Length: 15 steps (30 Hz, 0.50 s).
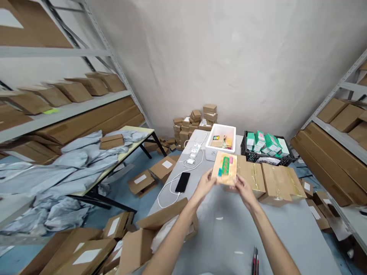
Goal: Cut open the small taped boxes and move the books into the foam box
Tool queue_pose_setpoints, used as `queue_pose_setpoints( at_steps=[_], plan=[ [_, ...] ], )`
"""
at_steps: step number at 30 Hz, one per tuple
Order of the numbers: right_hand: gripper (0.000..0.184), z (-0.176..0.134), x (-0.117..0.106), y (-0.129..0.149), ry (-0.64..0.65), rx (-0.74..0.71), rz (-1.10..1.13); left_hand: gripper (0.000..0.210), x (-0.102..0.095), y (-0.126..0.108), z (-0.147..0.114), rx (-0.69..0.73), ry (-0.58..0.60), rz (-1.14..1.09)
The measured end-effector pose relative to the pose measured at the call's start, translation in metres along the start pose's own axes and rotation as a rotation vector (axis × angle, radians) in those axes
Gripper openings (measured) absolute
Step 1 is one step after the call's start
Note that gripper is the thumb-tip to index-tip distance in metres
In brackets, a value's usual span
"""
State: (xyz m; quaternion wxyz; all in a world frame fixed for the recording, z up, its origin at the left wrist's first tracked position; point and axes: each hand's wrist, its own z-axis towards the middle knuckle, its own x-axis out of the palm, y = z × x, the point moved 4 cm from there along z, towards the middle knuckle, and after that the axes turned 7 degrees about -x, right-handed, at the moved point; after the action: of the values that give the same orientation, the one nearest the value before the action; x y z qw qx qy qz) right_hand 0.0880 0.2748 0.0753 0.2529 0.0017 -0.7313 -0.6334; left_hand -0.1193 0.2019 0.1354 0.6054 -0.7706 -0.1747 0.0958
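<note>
Between my two hands I hold up a flat, pale orange box [220, 162] with a green panel and small pink and blue patches on its face. My left hand [205, 184] grips its lower left corner. The lower right corner is pinched in my right hand [243, 188]. Behind it stands a white foam bin [212, 153] with small colourful packs inside. Taped cardboard boxes [275, 183] sit to the right of my right hand.
On the grey table [223, 229] are a black phone [182, 182], a white power strip [195, 150] with cables, and a box cutter [255, 261]. A black crate [258, 157] holds green-and-white boxes. An open carton [137, 244] stands at front left; grey parcels [83, 156] cover another table.
</note>
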Motion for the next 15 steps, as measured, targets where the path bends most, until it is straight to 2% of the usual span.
queue_pose_setpoints(
  at_steps=[1, 3, 4, 6, 8, 10, 12, 15],
  plan=[
    [0.080, 0.028, 0.009, 0.018, -0.038, -0.047, 0.056, 0.050, -0.003, -0.028, 0.017, 0.073, -0.148, 0.013],
    [0.074, 0.073, 0.023, 0.046, -0.124, -0.092, 0.153, 0.050, -0.005, -0.071, 0.040, 0.154, -0.272, 0.012],
    [0.068, 0.088, 0.028, 0.054, -0.136, -0.070, 0.169, 0.052, -0.007, -0.083, 0.045, 0.181, -0.302, 0.012],
    [0.055, 0.100, 0.030, 0.056, -0.143, -0.041, 0.172, 0.050, -0.013, -0.086, 0.043, 0.220, -0.319, 0.017],
    [0.047, 0.087, 0.021, 0.039, -0.129, -0.007, 0.152, 0.042, -0.023, -0.064, 0.023, 0.296, -0.322, 0.056],
    [0.044, 0.054, 0.007, 0.010, -0.095, 0.034, 0.111, 0.035, -0.034, -0.026, -0.009, 0.368, -0.304, 0.119],
    [0.047, 0.012, -0.008, -0.023, -0.056, 0.102, 0.063, 0.028, -0.044, 0.022, -0.045, 0.351, -0.318, 0.166],
    [0.053, -0.050, -0.024, -0.064, -0.033, 0.228, 0.013, 0.027, -0.056, 0.086, -0.100, 0.244, -0.342, 0.229]
  ],
)
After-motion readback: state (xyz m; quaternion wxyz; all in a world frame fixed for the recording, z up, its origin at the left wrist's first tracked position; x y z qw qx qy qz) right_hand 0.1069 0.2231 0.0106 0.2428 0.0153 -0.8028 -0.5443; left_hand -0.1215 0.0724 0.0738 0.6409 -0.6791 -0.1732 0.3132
